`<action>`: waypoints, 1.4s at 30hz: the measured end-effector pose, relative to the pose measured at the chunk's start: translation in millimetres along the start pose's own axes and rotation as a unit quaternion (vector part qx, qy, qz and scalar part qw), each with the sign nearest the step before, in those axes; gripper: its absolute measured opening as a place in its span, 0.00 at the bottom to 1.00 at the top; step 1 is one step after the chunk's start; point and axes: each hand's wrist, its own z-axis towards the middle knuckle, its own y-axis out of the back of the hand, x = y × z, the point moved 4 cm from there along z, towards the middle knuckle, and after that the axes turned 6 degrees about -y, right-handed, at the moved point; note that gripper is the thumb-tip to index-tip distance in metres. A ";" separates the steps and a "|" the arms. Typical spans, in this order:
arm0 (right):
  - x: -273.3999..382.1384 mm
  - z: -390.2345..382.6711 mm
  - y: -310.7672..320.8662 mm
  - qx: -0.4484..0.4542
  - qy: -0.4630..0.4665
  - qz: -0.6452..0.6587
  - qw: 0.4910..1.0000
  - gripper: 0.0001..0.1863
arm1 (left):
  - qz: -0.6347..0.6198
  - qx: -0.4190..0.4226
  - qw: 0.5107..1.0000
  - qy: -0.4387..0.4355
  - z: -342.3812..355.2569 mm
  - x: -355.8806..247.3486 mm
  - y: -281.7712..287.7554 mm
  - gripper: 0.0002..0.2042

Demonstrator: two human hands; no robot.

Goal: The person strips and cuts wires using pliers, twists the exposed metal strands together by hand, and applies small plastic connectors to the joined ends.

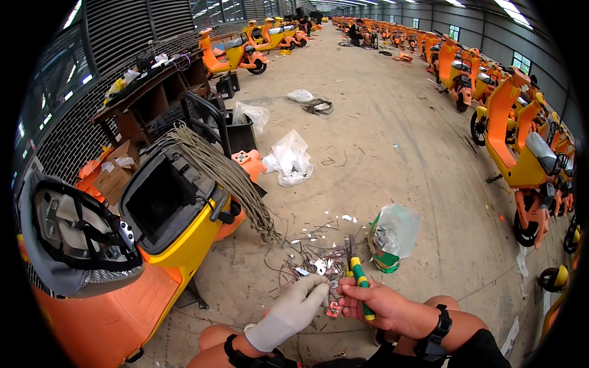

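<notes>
My left hand (294,306), in a pale grey glove, is closed at the fingertips beside a small round metal piece (334,284); whatever it pinches is too small to make out. My bare right hand (377,306) grips a green-and-yellow handled tool (361,279) with a dark narrow tip pointing up and away from me. Its fingertips are close to the round piece and the gloved fingers. Below them lie a small red piece (333,310) and a scatter of cut wires and white scraps (313,260) on the concrete floor (399,141).
A yellow-orange scooter (202,245), open seat (80,236) and coiled rope (227,172) are at left. Plastic bags (288,159) and a green-clear sack (392,236) lie ahead. A dark shelf (135,92) lines the wall; scooter rows (512,141) line the right. People (356,34) work far back.
</notes>
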 end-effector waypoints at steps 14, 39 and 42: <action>-0.8 8.3 0.7 -0.015 0.033 -0.033 0.999 0.17 | -0.003 0.044 0.998 0.041 -5.8 -2.5 -18.7 0.13; -5.0 13.5 6.7 -0.044 0.025 0.013 0.999 0.09 | -0.002 0.061 0.996 0.057 -8.7 -7.7 -16.0 0.13; -5.8 16.1 11.3 -0.033 0.018 0.024 0.999 0.06 | -0.038 0.061 0.996 0.055 -8.5 -6.7 -16.5 0.13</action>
